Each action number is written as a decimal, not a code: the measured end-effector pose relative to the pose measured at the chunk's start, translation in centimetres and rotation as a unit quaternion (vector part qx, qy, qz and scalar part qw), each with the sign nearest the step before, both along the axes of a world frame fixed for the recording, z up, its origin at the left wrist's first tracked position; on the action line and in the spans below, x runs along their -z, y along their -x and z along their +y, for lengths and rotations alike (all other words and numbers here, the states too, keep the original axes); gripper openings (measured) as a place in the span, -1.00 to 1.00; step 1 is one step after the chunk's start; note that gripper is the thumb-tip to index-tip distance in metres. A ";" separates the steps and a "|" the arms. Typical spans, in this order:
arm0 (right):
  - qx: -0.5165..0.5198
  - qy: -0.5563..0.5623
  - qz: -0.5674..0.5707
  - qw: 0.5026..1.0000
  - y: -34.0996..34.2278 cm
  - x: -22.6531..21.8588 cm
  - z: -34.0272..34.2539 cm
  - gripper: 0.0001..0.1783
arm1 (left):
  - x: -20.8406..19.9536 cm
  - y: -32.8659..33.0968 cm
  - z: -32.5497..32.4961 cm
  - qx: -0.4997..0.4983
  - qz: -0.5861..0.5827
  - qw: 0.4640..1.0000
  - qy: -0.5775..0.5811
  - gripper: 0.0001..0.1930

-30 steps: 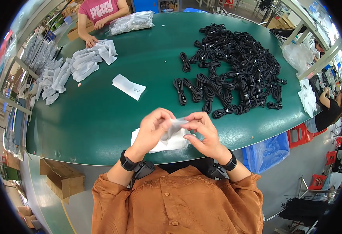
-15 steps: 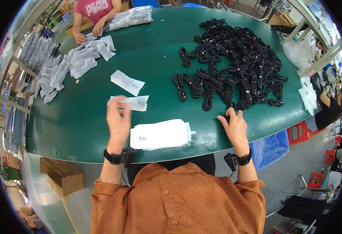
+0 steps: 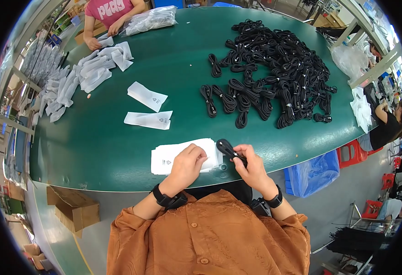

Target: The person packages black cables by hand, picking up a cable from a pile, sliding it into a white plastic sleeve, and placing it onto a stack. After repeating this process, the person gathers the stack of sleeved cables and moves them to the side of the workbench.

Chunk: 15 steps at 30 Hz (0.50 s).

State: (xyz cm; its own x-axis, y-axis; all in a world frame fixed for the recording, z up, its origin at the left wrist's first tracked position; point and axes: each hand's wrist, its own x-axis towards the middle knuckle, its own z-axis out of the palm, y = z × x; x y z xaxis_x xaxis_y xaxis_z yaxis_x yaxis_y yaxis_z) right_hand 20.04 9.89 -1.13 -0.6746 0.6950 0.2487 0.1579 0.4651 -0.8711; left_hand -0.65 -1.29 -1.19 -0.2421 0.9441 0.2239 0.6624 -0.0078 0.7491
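In my right hand (image 3: 254, 169) is a bundled black cable (image 3: 227, 148), gripped between thumb and fingers just right of the stack of white bags (image 3: 162, 153). My left hand (image 3: 187, 166) rests over the right part of that stack, with thumb and fingers drawn together. Whether a bag's edge is pinched between them cannot be made out. Beyond the stack, towards the left, lie two separate white bags, a nearer filled-looking bag (image 3: 148, 120) and a farther bag (image 3: 147, 96). A large heap of bundled black cables (image 3: 292, 68) covers the right side of the green table (image 3: 95, 151).
At the far left, a co-worker's hands (image 3: 102, 39) touch a spread pile of white bags (image 3: 95, 68). A clear bag of packed items (image 3: 150, 20) lies beside them. A blue lined bin (image 3: 313, 176) stands by the right edge, a cardboard box (image 3: 75, 211) on the floor at left.
My left hand has left the nearer loose bag and come right to the stack. My right hand has brought a black cable bundle from the heap's near edge towards the stack.
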 end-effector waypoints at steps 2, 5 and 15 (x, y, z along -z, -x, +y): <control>-0.019 -0.039 -0.017 0.999 -0.1 -0.8 0.0 -0.70 | -0.3 0.3 0.1 -0.007 -0.026 1.000 0.009 -0.90; -0.059 -0.117 -0.053 0.990 -0.2 -1.7 0.4 -0.73 | -0.9 0.7 -0.1 -0.022 -0.081 0.996 0.025 -0.90; -0.134 0.066 -0.014 0.989 0.9 -0.6 1.0 -0.69 | -1.9 0.6 0.3 0.105 0.044 0.988 -0.107 -0.90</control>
